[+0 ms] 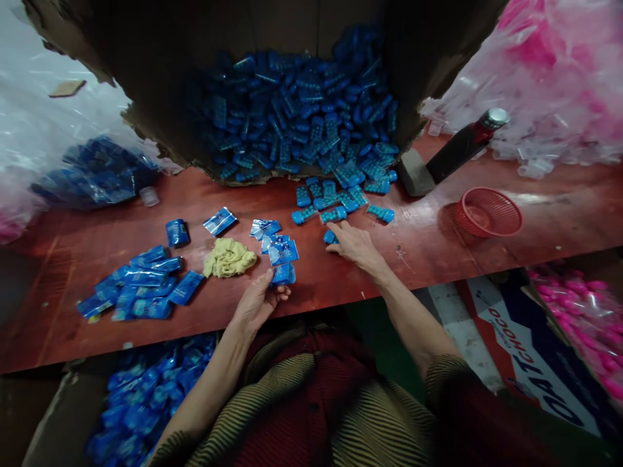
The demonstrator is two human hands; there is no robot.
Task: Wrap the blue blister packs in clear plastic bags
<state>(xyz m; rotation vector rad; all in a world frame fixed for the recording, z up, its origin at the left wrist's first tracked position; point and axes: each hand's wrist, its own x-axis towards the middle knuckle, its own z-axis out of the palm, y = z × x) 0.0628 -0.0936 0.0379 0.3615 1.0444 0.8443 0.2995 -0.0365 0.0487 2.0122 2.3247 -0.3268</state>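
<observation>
Near the table's front edge my left hand [259,299] pinches a blue printed sleeve [283,274], which stands partly open at its end. Just beyond it lie several flat blue printed sleeves [282,251], overlapping. My right hand [354,244] reaches in from the right, thumb and fingers around a small blue-capped bottle [331,237] on the table; the fingers cover part of it. Further back are several clear bottles with blue caps and blue balls inside [341,194]. A crumpled yellow cloth [228,258] lies left of the sleeves.
A torn cardboard box [160,123] full of blue-capped bottles [296,110] stands at the back. Blue wrapped packs [141,285] lie at left. To the right are a red plastic basket [489,213], a dark bottle [460,149] leaning on a grey block [415,174], and bags of clear containers [549,130].
</observation>
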